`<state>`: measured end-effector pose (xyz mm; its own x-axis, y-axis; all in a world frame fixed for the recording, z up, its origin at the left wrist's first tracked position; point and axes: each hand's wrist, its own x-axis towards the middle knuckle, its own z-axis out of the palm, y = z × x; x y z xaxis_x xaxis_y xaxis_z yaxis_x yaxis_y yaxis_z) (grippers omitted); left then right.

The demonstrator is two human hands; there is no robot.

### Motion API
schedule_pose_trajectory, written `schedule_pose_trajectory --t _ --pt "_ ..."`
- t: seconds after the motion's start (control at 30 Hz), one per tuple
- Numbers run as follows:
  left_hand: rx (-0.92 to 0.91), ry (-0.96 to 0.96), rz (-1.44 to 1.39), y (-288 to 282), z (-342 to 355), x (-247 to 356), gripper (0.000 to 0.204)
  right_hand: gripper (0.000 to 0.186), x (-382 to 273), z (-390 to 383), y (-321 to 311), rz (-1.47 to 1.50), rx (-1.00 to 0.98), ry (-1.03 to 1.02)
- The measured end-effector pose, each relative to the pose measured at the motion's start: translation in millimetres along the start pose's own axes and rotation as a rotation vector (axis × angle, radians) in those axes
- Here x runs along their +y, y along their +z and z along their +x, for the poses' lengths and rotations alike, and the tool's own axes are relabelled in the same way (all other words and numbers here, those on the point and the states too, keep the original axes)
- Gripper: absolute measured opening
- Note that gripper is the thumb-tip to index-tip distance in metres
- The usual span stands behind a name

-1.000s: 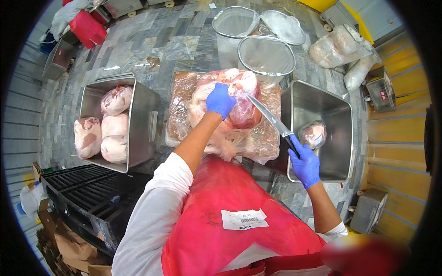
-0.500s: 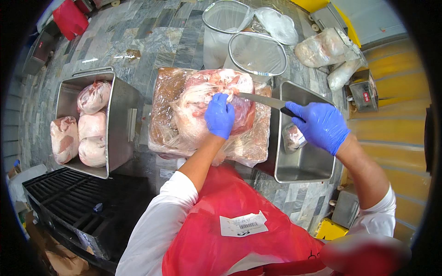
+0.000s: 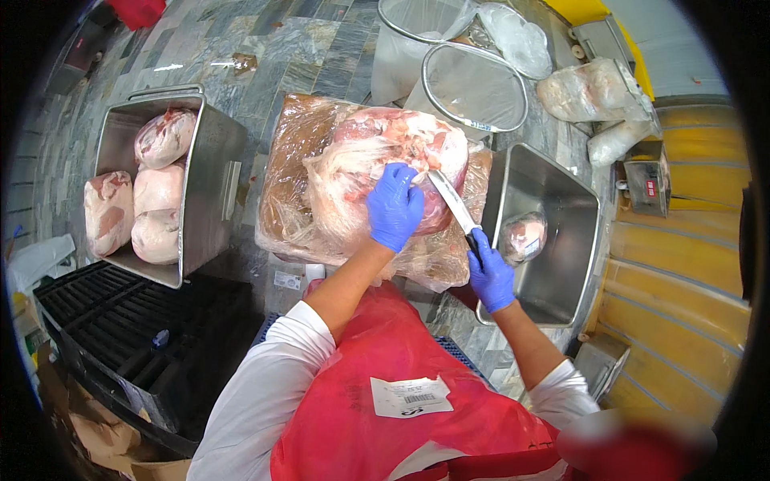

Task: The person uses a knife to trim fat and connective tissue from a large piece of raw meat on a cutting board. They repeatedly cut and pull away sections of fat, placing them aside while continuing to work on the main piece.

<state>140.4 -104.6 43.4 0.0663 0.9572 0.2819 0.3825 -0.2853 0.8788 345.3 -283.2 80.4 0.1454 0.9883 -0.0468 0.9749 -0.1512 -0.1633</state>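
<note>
A large cut of raw meat (image 3: 429, 132) sits in loose clear plastic on a plastic-covered brown block (image 3: 289, 160). My blue-gloved left hand (image 3: 395, 208) has its fingers curled against the meat's front middle, gripping the meat or its wrap. My blue-gloved right hand (image 3: 492, 276) is closed on the black handle of a long knife (image 3: 451, 198), low at the block's right edge. The blade slants up and left, its tip at the meat just right of my left fingers.
Left, a steel tub (image 3: 210, 200) holds several meat pieces. Right, another tub (image 3: 561, 289) holds one wrapped piece (image 3: 524, 238). Behind are bag-lined bins (image 3: 469, 84) and wrapped bundles (image 3: 581, 92). A black pallet (image 3: 112, 337) lies front-left, with a red apron over my body.
My right hand rose with the blade turned level half a second ago, then dropped back down, angling the blade upward-left. My left hand sits lower on the meat than a second ago.
</note>
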Motion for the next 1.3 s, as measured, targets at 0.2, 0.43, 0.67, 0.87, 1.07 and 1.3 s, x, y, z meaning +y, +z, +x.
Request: schedule_pose_trajectory --t 0.2,0.43,0.67,0.87,1.07,1.3 --pt "0.058 0.01 0.026 -0.6 1.5 -1.5 0.028 0.06 -2.3 -1.6 82.5 0.45 0.21 -0.003" --pt "0.108 0.086 0.115 -1.5 8.1 -11.1 0.036 0.06 -31.8 -7.9 65.7 0.656 0.136 0.114" --pt "-0.337 -0.263 0.31 -16.8 63.1 33.7 0.052 0.057 14.8 -83.1 -37.5 0.493 -0.019 0.253" --pt "-0.095 0.065 0.488 9.9 51.5 -3.7 0.031 0.059 6.1 -119.2 -67.1 0.586 0.088 0.237" --pt "0.133 0.091 0.385 12.1 26.2 -7.6 0.018 0.056 -8.6 -42.7 -140.8 0.104 -0.065 0.039" --pt "0.152 0.137 0.323 11.3 19.4 1.0 0.016 0.037 -32.9 63.1 -240.0 -0.299 -0.188 -0.284"
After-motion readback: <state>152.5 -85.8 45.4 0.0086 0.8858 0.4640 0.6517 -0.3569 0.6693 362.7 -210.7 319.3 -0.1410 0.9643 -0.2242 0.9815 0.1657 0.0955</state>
